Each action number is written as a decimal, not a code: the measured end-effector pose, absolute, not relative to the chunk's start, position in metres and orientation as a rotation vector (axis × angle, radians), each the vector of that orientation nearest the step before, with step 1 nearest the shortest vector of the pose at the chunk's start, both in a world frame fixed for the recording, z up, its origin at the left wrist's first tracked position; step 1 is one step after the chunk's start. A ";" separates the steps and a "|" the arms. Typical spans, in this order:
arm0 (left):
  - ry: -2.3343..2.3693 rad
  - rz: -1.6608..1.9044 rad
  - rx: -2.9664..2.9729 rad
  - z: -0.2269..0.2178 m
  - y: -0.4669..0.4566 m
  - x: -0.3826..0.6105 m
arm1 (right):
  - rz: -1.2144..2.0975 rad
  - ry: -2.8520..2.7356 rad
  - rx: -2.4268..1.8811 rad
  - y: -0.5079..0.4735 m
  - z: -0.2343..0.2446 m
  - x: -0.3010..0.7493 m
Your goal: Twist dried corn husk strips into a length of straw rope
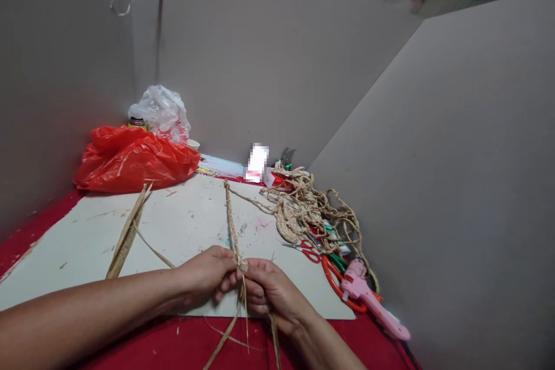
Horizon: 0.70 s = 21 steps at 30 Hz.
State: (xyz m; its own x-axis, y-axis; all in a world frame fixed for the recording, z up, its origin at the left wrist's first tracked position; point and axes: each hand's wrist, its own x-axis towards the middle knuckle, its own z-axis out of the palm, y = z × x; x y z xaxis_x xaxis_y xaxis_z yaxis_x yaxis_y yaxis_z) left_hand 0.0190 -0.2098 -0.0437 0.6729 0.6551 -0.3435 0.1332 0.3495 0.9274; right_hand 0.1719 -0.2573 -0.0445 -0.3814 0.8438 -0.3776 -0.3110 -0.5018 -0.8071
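Both my hands meet at the near edge of the white board, pinching a braided straw cord. My left hand closes on the cord from the left, thumb toward the braid's end. From the right, my right hand grips the same spot, fingers curled around the loose strands. Unbraided strands hang below the hands over the red cloth. Away from me the cord runs up the board, bends at the top and leads right into a tangled pile of braided cord.
Dry leaf strips lie left on the board. Red-handled scissors and a pink glue gun lie right. Behind are a red plastic bag, a clear bag, a phone and pliers. Grey walls enclose the table.
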 end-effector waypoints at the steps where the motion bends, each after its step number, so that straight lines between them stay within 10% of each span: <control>1: 0.808 0.406 1.214 -0.045 -0.211 0.019 | 1.966 -0.855 -1.065 -0.257 -0.044 0.173; 21: 0.910 0.362 1.649 -0.049 -0.203 0.012 | 0.750 -2.068 -1.798 -0.269 -0.017 0.175</control>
State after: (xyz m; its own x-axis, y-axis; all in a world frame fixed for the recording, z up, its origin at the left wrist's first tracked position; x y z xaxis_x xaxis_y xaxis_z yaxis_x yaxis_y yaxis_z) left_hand 0.0125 -0.2029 -0.0490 0.6504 0.7244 -0.2287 0.3694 -0.0385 0.9285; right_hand 0.1749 -0.2692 -0.0169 -0.1727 0.9787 -0.1114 0.8224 0.0810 -0.5631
